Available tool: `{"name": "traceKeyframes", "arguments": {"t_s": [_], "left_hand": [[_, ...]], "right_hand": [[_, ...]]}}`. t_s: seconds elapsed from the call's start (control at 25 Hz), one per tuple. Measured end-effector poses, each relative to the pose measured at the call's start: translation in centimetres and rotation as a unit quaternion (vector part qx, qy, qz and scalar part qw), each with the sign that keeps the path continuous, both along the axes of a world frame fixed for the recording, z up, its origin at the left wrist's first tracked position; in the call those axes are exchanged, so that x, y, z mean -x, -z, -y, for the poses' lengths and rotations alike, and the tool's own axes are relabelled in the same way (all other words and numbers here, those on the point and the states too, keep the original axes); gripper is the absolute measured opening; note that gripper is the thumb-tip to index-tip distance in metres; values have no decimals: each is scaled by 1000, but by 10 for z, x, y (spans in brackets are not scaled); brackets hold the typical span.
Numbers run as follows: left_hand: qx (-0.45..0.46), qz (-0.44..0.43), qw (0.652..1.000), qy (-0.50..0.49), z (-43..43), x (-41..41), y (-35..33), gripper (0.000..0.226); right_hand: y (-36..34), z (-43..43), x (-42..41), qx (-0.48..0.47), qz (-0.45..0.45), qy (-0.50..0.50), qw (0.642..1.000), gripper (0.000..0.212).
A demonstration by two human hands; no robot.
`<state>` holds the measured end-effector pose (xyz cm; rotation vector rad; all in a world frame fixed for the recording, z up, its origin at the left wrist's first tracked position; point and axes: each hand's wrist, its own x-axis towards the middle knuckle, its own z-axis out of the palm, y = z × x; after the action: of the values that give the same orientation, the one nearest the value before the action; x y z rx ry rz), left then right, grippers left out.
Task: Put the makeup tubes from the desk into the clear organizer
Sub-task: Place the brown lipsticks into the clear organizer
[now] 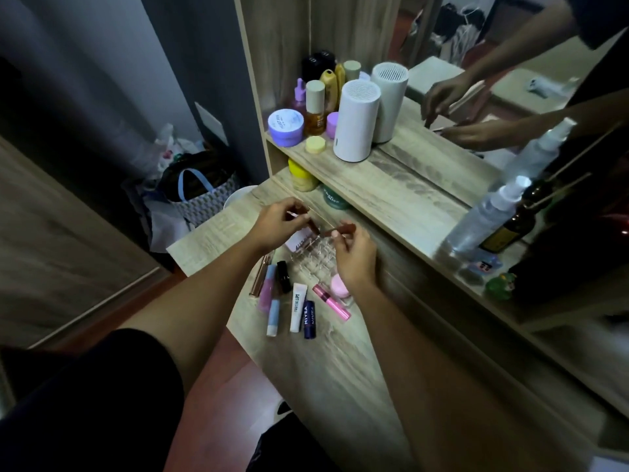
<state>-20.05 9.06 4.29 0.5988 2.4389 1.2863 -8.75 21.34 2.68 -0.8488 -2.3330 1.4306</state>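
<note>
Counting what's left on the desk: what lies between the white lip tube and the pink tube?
In the head view, only the dark blue Nivea stick lies between the white lip tube and the pink tube.

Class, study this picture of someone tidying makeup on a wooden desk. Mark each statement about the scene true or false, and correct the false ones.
1. Both hands hold slim brown tubes above the clear plastic organizer. True: left hand, right hand.
2. The dark blue Nivea lip balm stick stands upright in the organizer. False: it lies flat on the wooden desk.
3. The white squeeze tube with black lettering lies beside the Nivea stick. True.
4. The tall white cylinder with a grille top lies on its side. False: it stands upright on the shelf.
</note>
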Motion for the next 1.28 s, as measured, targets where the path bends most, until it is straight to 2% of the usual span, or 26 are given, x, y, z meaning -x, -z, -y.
{"name": "traceKeyframes", "arguments": {"t_s": [0.08,0.4,0.56,0.64,0.72,0.8,0.92,0.96,1.0,1.16,1.28], "left_hand": [[7,-7,1000,18,-2,7,5,19],[58,0,996,67,-12,21,22,26],[25,-11,999,27,-11,22,25,17],[-19,26,999,-18,-5,24,27,8],[-60,87,992,-73,3,25,31,15],[-125,175,969,-124,10,24,36,24],[-281,338,880,-183,14,20,41,21],[-288,356,869,-188,13,20,42,16],[-279,361,872,-179,12,20,41,14],[-203,308,925,-91,4,21,34,34],[-114,194,974,-30,-6,18,29,26]], "right_hand": [[4,0,5,-8,-9,-4,1000,23],[17,4,20,-118,70,-11,990,19],[16,4,26,-131,73,-6,989,20],[18,2,23,-140,74,-6,987,18],[22,3,20,-139,88,-19,986,17],[26,4,19,-147,112,-27,982,18],[27,4,21,-148,124,-25,981,21],[27,4,22,-143,126,-23,981,22],[28,4,23,-140,130,-24,981,22],[30,4,26,-145,141,-31,979,20],[30,3,28,-143,141,-34,979,19]]}}
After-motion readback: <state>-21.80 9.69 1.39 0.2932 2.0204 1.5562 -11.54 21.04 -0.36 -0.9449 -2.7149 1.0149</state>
